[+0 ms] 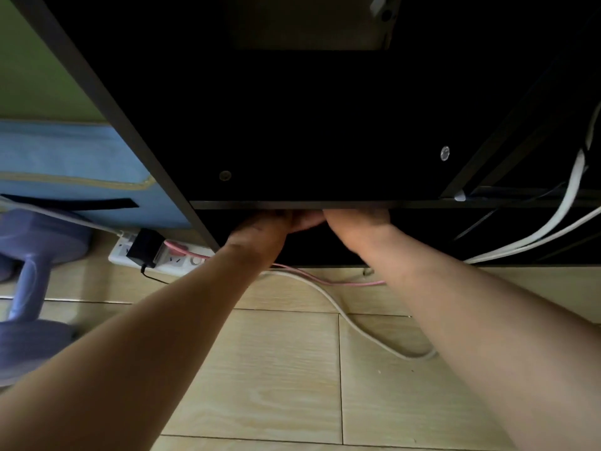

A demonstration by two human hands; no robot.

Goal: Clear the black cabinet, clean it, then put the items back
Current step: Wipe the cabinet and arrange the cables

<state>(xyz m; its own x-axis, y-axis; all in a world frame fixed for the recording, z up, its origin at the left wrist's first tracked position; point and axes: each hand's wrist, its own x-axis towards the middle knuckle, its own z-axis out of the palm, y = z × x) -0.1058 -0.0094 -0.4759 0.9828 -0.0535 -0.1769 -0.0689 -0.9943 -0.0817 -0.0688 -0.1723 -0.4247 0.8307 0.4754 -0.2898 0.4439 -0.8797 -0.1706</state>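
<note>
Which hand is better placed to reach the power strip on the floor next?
Probably the left hand: the power strip lies just beside its wrist, while the right hand would cross over.

black board cabinet (pixel 309 125): plain black
wood-look floor tiles (pixel 276 369): pale beige, grained
blue fabric box (pixel 81 154): light blue, tan trim

A home room is indicated: wood-patterned floor tiles (pixel 286 369) are seen at 6 o'clock, a loaded power strip (pixel 169 260) and purple appliance stand (pixel 29 288) at 9 o'clock, and a blue fabric storage box (pixel 74 164) at 10 o'clock beside the black cabinet (pixel 309 125).
</note>
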